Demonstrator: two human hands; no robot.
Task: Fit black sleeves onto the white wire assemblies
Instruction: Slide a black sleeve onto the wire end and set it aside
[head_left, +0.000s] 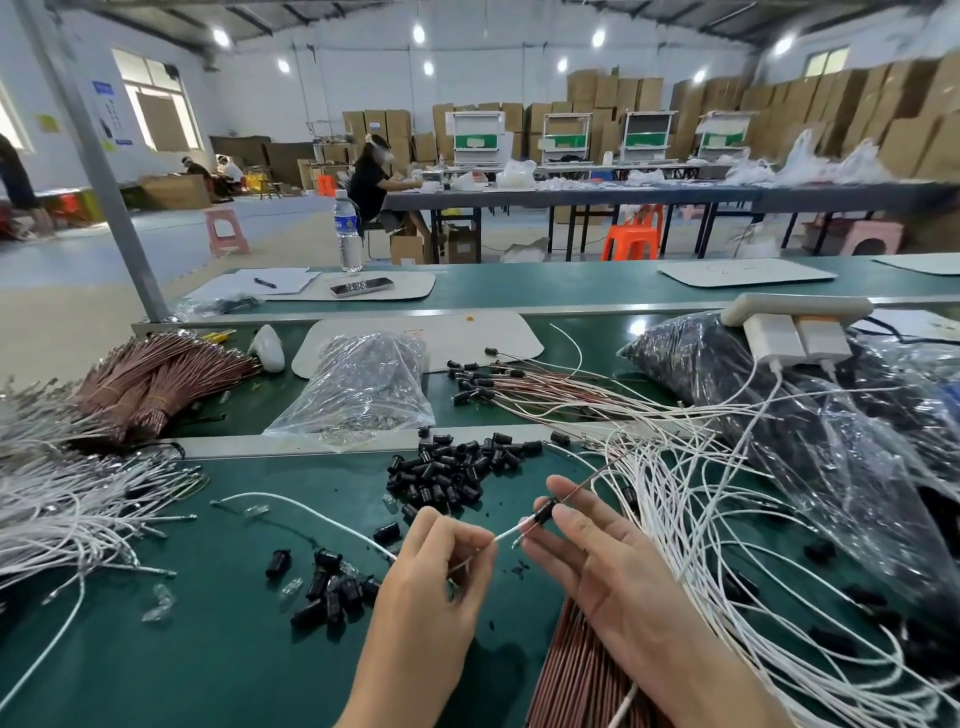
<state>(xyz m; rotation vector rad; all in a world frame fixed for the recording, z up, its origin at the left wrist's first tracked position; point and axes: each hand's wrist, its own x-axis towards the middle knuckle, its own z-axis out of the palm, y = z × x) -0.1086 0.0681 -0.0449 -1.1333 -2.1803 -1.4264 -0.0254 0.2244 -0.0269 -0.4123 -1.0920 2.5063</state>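
Left hand (436, 571): grip closed, thumb and fingertips pinching 1 white wire (311, 514) just short of its end. The wire trails left across the green bench (208, 649).

Right hand (597, 551): grip clamped on 1 black sleeve (543, 514), held between thumb and forefinger above the bench. The wire end meets the sleeve's lower opening; a thin brown lead (589, 480) exits the upper end.

Loose sleeves (452, 473) lie heaped just beyond the hands. White wire stock (701, 493) fans out to the right.
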